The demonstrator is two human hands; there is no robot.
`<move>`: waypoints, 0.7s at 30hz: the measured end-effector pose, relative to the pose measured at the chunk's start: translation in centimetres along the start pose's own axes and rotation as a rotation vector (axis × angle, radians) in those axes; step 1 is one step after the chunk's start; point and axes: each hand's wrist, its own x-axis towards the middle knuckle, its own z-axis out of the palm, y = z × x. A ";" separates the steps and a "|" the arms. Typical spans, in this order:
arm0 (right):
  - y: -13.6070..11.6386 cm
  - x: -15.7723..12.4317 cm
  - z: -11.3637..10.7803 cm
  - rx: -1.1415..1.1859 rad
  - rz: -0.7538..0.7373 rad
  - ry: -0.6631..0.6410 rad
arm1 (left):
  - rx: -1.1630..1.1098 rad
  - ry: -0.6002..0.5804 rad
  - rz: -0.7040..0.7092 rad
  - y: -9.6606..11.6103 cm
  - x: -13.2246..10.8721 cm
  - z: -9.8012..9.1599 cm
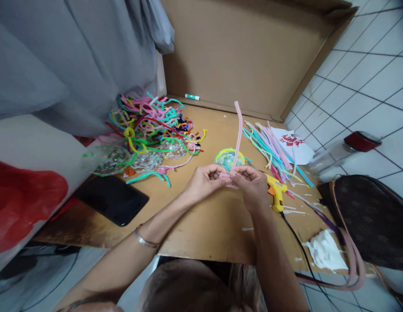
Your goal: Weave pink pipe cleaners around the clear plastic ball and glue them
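Note:
Both hands meet over the middle of the table, pinching one pink pipe cleaner (pixel 238 130). My left hand (pixel 209 181) is closed on its lower, bent part. My right hand (pixel 252 185) grips it alongside, and the long free end stands up between the hands. Just behind the fingers lies a round disc (pixel 228 159) with a yellow rim and a blue-green middle. A yellow glue gun (pixel 277 190) rests right beside my right hand, its black cord running toward the table's front edge. The fingers partly hide the bent pink part.
Loose pipe cleaners (pixel 269 149) lie at the right, by a white paper with red marks (pixel 290 141). A tangled colourful pile (pixel 149 117) and a black phone (pixel 112 199) are at the left. A bottle (pixel 341 151), brown bag (pixel 370 216) and crumpled tissue (pixel 326 250) stand right. Cardboard (pixel 240 56) rises behind.

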 end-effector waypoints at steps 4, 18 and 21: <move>0.1 0.0 -0.1 -0.007 0.000 -0.021 | 0.007 0.005 -0.024 0.1 0.0 -0.1; 0.3 0.2 -0.8 -0.081 -0.286 -0.148 | -0.192 -0.185 -0.098 1.1 -0.4 -0.4; 0.2 0.2 -1.1 -0.186 -0.384 -0.228 | -0.200 -0.179 -0.097 1.2 -0.4 -0.5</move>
